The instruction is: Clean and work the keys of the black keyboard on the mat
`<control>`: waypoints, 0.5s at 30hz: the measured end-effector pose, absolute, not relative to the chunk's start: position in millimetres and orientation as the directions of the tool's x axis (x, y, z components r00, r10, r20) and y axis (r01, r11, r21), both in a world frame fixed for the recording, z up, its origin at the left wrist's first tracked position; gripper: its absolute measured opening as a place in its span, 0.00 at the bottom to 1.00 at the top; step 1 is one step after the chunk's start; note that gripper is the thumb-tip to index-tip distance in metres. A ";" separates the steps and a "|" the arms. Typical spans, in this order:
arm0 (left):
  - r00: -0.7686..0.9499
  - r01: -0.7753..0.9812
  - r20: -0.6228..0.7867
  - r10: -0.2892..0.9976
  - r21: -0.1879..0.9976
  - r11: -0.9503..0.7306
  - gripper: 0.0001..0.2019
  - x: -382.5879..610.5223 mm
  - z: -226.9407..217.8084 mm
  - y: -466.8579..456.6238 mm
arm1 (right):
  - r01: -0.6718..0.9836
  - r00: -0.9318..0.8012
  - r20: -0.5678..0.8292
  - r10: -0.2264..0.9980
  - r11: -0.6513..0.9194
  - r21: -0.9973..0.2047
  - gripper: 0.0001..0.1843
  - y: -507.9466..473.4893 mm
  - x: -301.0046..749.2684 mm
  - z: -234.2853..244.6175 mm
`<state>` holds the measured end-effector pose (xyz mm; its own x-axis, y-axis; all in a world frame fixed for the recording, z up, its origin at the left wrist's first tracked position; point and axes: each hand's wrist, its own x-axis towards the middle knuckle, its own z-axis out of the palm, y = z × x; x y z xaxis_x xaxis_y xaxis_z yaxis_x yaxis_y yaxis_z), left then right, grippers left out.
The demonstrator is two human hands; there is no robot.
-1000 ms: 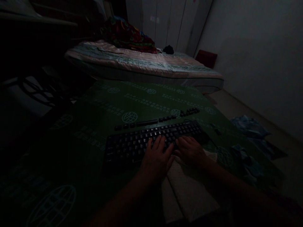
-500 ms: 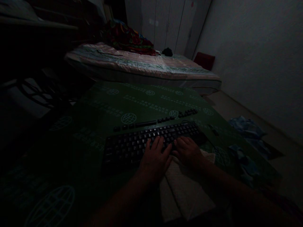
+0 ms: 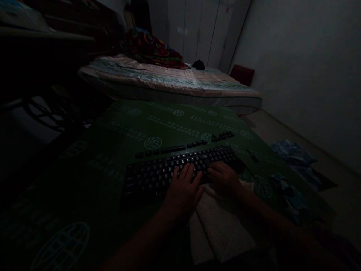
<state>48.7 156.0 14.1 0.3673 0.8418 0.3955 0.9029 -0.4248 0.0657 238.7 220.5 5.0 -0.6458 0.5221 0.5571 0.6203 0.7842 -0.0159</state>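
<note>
A black keyboard (image 3: 152,177) lies slantwise on the green table covering. My left hand (image 3: 182,192) rests on it with fingers spread over the keys. Close by on the right, my right hand (image 3: 224,178) is at the keyboard's near edge, fingers curled and pressed together. Whatever may be between its fingertips is hidden. Behind the keyboard, several loose black keycaps (image 3: 156,152) and a long space bar (image 3: 173,149) are laid out in a row. A folded pale cloth (image 3: 222,229) sits beneath my right wrist.
The green table covering (image 3: 113,131) carries globe prints. A dark cable (image 3: 255,178) and a bluish crumpled cloth (image 3: 287,192) lie to the right. Beyond the table stands a bed (image 3: 175,81) with a red patterned blanket (image 3: 155,49). Blue bags or cloths (image 3: 293,150) lie on the floor. The room is dim.
My right hand's fingers have drawn closer together and shifted slightly at the keyboard edge. My left hand stays nearly in place; the view has tilted a little.
</note>
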 end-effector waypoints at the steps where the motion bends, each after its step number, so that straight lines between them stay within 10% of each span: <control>1: 0.368 0.903 0.393 0.843 0.065 -0.425 0.19 48.6 14.0 155.8 | 0.617 -0.665 0.536 0.520 0.787 0.001 0.08 222.7 239.0 7.6; 10: 0.360 0.898 0.420 0.833 0.088 -0.432 0.19 47.5 14.2 155.3 | 0.533 -0.807 0.345 0.480 0.843 0.075 0.09 238.2 241.0 29.1; 15: 0.366 0.894 0.401 0.840 0.100 -0.437 0.19 46.9 15.0 154.8 | 0.601 -0.549 0.536 0.641 0.749 -0.280 0.11 227.3 249.6 19.4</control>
<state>46.9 154.8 15.0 0.3657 0.8399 0.4010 0.8939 -0.4370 0.1001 249.6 227.3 19.4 -0.5490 0.6411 0.5363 0.6009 0.7487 -0.2799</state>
